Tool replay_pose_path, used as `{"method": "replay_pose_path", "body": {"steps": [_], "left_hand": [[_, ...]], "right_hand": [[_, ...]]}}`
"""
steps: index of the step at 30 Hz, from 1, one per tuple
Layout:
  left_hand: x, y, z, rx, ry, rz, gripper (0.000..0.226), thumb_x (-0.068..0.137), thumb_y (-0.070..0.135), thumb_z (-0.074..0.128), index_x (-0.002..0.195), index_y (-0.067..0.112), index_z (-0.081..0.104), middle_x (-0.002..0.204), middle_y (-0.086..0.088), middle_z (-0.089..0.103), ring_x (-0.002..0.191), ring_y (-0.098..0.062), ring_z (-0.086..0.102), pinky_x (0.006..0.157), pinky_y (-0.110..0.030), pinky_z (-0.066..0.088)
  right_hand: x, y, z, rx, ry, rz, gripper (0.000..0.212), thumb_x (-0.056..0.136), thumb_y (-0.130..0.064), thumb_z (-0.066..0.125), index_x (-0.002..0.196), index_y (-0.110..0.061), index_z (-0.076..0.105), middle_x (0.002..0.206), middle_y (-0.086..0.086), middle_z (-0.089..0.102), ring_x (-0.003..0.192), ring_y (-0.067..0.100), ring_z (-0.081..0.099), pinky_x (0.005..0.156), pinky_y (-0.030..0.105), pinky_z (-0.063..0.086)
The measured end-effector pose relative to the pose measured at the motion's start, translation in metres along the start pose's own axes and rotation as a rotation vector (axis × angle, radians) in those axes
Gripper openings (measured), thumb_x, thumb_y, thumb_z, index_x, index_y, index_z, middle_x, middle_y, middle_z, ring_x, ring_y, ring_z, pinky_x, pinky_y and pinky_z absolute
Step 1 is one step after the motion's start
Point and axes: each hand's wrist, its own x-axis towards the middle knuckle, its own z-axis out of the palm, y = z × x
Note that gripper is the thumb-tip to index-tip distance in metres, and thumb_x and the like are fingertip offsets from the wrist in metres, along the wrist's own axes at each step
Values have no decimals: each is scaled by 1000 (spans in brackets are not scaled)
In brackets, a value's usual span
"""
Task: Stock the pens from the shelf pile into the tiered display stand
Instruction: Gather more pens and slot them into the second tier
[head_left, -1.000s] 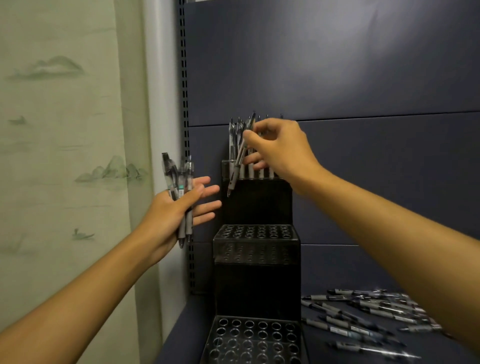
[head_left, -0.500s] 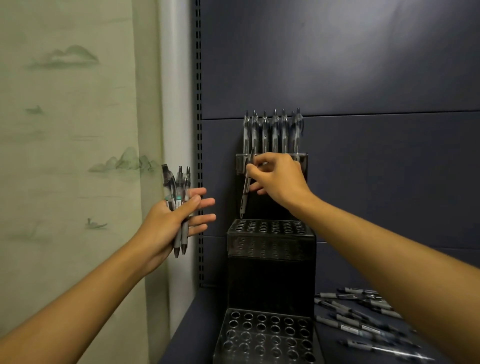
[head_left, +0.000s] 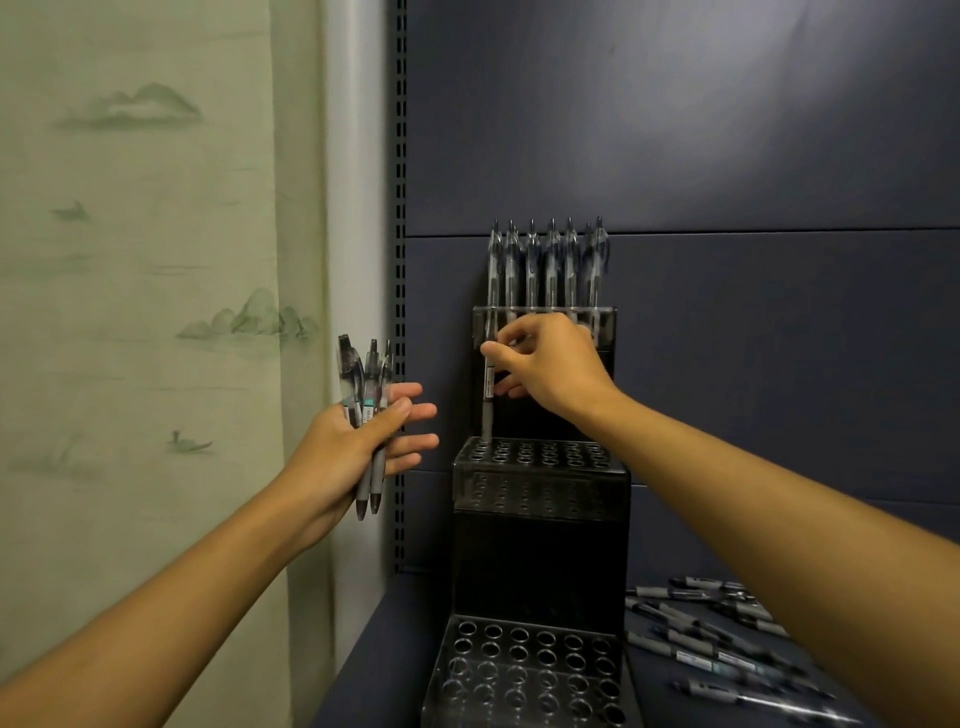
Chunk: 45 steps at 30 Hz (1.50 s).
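Lowered since a second ago: right hand (head_left: 553, 366), down from the top tier, now pinching one pen (head_left: 488, 395) upright, tip at the back-left hole of the stand's (head_left: 540, 488) middle tier. Left hand (head_left: 358, 441) gripping a bunch of pens (head_left: 366, 410) beside it, fingers partly extended. Seven or so pens standing in the top tier. Pile (head_left: 727, 644) lying on the shelf, right of the stand.
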Motion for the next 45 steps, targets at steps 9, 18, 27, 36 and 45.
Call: {"method": "replay_pose_path", "body": {"steps": [9,18,27,36,45], "left_hand": [[-2,2,3,-3,-10,4,22,97,21,56,117,18,66,103,-2,77,85,-20,76,69,-25,61],[-7,4,5,-5,-39,9,24,96,22,57,117,17,67,101,-3,77,84,-20,75,66,-23,60],[-7,15,21,66,-94,58,20,98,21,55,115,20,66,103,-1,77,80,-17,75,58,-19,55],[-8,23,35,52,-214,57,29,92,26,57,115,11,64,95,-6,78,62,-11,70,51,-17,51],[-2,17,18,-87,-71,-12,29,96,28,51,109,5,63,103,-7,77,76,-20,76,61,-23,60]], "right_hand": [[-6,7,6,-182,-176,95,21,96,-28,63,94,-8,69,83,5,75,64,12,74,67,30,63],[-14,3,-2,-400,-174,75,31,92,-44,64,88,-14,70,76,-1,74,59,8,71,67,26,60],[-25,-42,-3,-52,-197,-123,28,90,-42,67,107,-21,72,87,-7,73,74,9,71,63,17,53],[-32,-43,-6,395,-305,-5,18,95,-22,65,99,-7,74,75,-5,70,69,2,67,64,13,53],[-1,-49,-42,364,121,7,13,94,-24,67,101,-13,69,92,10,73,68,21,75,59,28,59]]}}
